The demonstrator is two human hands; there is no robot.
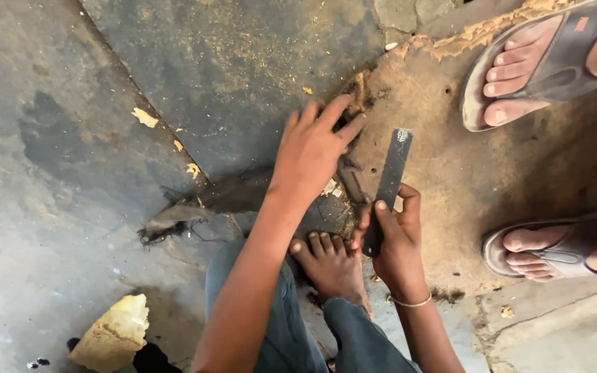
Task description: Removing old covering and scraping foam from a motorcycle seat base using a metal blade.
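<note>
My left hand [312, 148] lies flat, fingers spread, pressing on the torn edge of a brown worn sheet [506, 179] that lies on the concrete floor. My right hand [395, 238] grips a dark flat metal blade [390, 183], which points up and away along the sheet's edge. My bare foot [329, 266] rests on the sheet's near edge, just below both hands. Jeans cover my legs.
Another person's two feet in sandals [540, 65] [554, 252] stand on the sheet at the right. A yellow foam chunk [113, 331] lies at lower left. A dark frayed scrap [174, 220] and small yellow crumbs [145, 117] dot the grey concrete floor [70, 173].
</note>
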